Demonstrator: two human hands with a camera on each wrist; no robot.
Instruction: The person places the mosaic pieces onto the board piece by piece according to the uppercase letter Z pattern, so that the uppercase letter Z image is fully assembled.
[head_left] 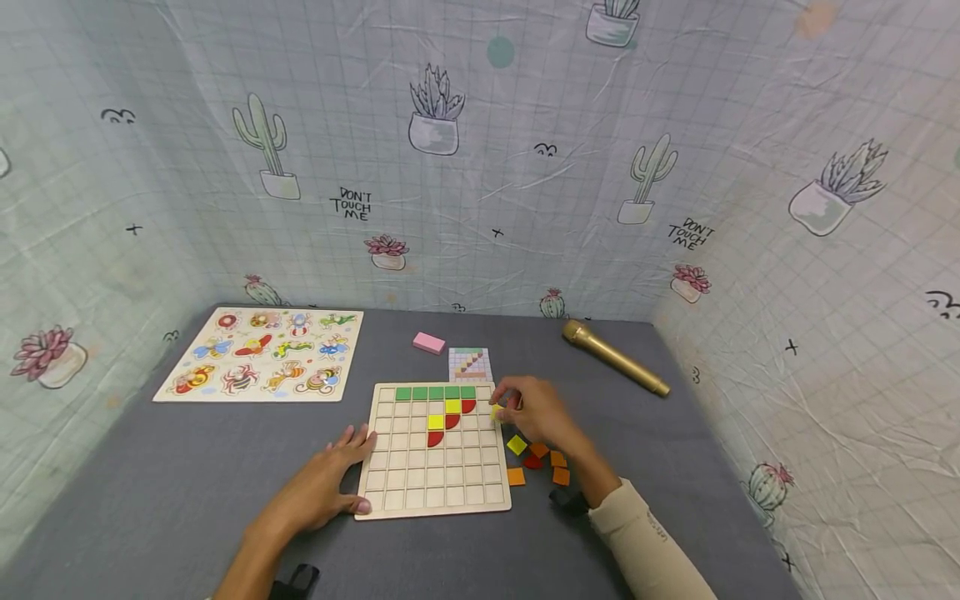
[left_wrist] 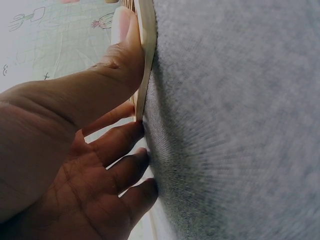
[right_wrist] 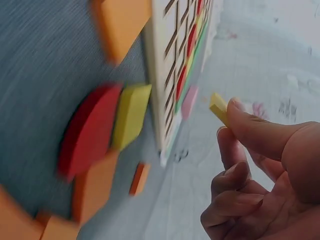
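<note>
A wooden grid board (head_left: 468, 479) lies flat, with a row of green squares (head_left: 437, 393) along its far side. Below that row, two yellow squares (head_left: 436, 422) and three red quarter-round pieces (head_left: 436, 438) step diagonally in the grid. My left hand (head_left: 330, 475) rests against the board's left edge, thumb at the near corner and fingers extended along the side. Between thumb and index finger, my right hand (head_left: 538, 410) pinches a yellow square piece (right_wrist: 218, 108), held beside the board's far right edge. In the right wrist view its other fingers are curled below.
Right of the board lie a yellow square (head_left: 517, 445), a red piece (head_left: 533, 462) and several orange squares (head_left: 561, 476). Behind it are a pattern card (head_left: 470, 365) and a pink block (head_left: 429, 342). A gold microphone (head_left: 615, 358) lies far right, an insect picture board (head_left: 255, 357) far left.
</note>
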